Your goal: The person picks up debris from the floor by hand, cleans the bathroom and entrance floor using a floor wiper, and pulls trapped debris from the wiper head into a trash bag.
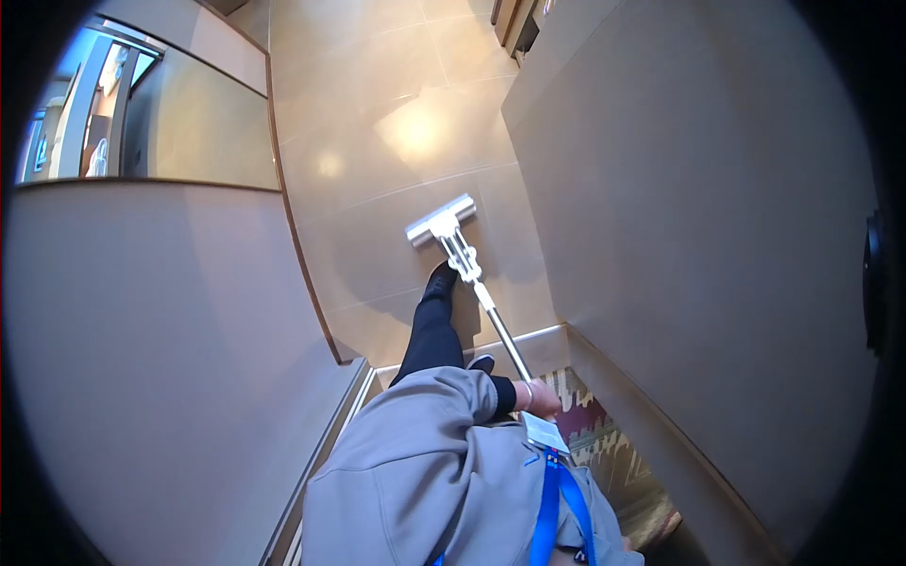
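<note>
My left hand (541, 399) reaches across my body and is closed around the pole of a sponge mop (502, 330). A thin band circles that wrist, above a black cuff. The mop's wide white head (442, 223) rests on the tiled floor ahead, tilted with its right end farther away. Close beside the head is my forward foot in a black shoe (440, 275). At the bottom edge, right of the blue lanyard (547, 509), only a sliver of skin shows, which may be my right hand; its fingers are hidden. A badge (545, 433) hangs near my left hand.
A broad brown door or panel (679, 179) with a dark handle (874, 283) stands on the right. On the left is a pale wall (151, 311) with a mirror (203, 123). A raised threshold (538, 338) separates the tiles (377, 198) from patterned carpet (618, 462).
</note>
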`<state>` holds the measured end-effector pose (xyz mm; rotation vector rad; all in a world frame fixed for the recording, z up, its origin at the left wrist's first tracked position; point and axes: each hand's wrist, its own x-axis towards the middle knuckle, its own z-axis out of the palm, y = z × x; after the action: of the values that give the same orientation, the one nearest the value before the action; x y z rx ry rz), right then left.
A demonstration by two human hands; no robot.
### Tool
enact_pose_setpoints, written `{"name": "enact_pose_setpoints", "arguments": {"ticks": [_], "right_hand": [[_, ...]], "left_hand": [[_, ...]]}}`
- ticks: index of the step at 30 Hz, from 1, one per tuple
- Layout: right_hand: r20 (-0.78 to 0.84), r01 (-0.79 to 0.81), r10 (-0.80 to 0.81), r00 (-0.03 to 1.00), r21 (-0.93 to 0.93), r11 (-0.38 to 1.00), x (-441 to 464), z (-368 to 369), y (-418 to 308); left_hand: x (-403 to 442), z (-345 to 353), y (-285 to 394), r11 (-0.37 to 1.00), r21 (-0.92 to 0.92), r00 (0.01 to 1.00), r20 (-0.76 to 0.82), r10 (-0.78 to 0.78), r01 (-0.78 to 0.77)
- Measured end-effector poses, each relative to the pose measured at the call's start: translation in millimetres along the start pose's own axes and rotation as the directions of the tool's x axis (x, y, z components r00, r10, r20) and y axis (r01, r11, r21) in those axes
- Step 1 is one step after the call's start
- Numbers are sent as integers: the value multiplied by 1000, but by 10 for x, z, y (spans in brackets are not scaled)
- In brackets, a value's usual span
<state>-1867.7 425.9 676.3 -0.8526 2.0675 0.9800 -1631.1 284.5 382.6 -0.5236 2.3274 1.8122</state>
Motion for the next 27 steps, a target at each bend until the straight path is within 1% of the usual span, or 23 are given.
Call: {"name": "enact_pose_setpoints", "arguments": {"ticks": [1, 3, 5, 6, 7, 8, 9, 10, 11, 13, 15, 16, 17, 18, 19, 20, 21, 22, 23, 24, 25, 26, 27], "right_hand": [[-9, 100, -100, 995, -19, 995, 201, 357, 86], [-21, 269, -270, 963, -33, 963, 434, 592, -422], [-107, 488, -483, 869, 29, 872, 722, 510, -1366], [-222, 678, -646, 730, 121, 725, 708, 225, -2131], [-173, 697, -676, 716, 122, 707, 989, 21, -2661], [-273, 734, -690, 670, 103, 671, 1115, -69, -3261], [-160, 722, -704, 692, 151, 676, 932, -420, -3980], [-153, 730, -714, 684, 150, 667, 963, -541, -4494], [-131, 764, -755, 642, 195, 615, 1056, -700, -4741], [-128, 772, -762, 635, 139, 620, 1024, -734, -5121], [-112, 756, -748, 654, 70, 651, 1020, -803, -5004], [-62, 712, -710, 701, 118, 693, 908, -758, -4822], [-150, 766, -753, 640, 56, 640, 967, -608, -4555], [-139, 749, -740, 658, 29, 661, 981, -478, -4279], [-157, 764, -753, 639, 17, 645, 917, -402, -3926], [-121, 738, -733, 670, 3, 674, 963, -264, -3466], [-82, 708, -705, 704, 1, 706, 889, -217, -3038], [-77, 678, -676, 733, 4, 735, 770, -177, -2623], [21, 600, -600, 800, -37, 799, 619, -195, -2206], [65, 547, -543, 837, -74, 834, 506, -230, -1868], [85, 493, -486, 870, -110, 863, 378, -278, -1570], [91, 438, -429, 899, -148, 887, 262, -335, -1315], [91, 385, -374, 923, -182, 905, 149, -405, -1106]], "left_hand": [[131, 312, -279, 985, 170, 999, -19, -38, 40], [-74, -30, -901, 930, 342, 991, -72, -113, 131], [-522, -791, -1520, 857, 376, 900, -386, -200, 351], [-685, -1173, -1898, 769, 484, 855, -496, -152, 417], [-839, -1625, -2008, 710, 482, 802, -563, -198, 514], [-1037, -1973, -2209, 689, 435, 740, -635, -222, 580], [-1374, -2397, -2222, 672, 355, 691, -644, -327, 649], [-1605, -2664, -2404, 654, 311, 606, -743, -285, 689], [-1530, -2747, -2523, 636, 274, 521, -820, -238, 722], [-1873, -3008, -2627, 742, 146, 489, -830, -268, 655], [-1696, -2886, -2698, 831, 115, 541, -805, -244, 545], [-1631, -2684, -2754, 870, 112, 558, -805, -204, 480], [-1577, -2550, -2798, 902, 111, 564, -810, -161, 417], [-1536, -2364, -2707, 887, 157, 573, -807, -138, 434], [-1460, -2183, -2566, 910, 103, 590, -789, -171, 401], [-1293, -1899, -2501, 929, 89, 634, -753, -173, 360], [-1046, -1566, -2512, 930, 203, 694, -717, -71, 305], [-911, -1331, -2243, 918, 281, 776, -630, -45, 281], [-676, -1035, -2072, 844, 456, 875, -484, -33, 284], [-539, -677, -1846, 873, 395, 861, -506, -54, 287], [-526, -486, -1505, 914, 261, 886, -429, -178, 311], [-482, -302, -1300, 952, 100, 938, -231, -260, 288], [-328, -53, -1207, 964, 163, 975, -107, -194, 209]]}}
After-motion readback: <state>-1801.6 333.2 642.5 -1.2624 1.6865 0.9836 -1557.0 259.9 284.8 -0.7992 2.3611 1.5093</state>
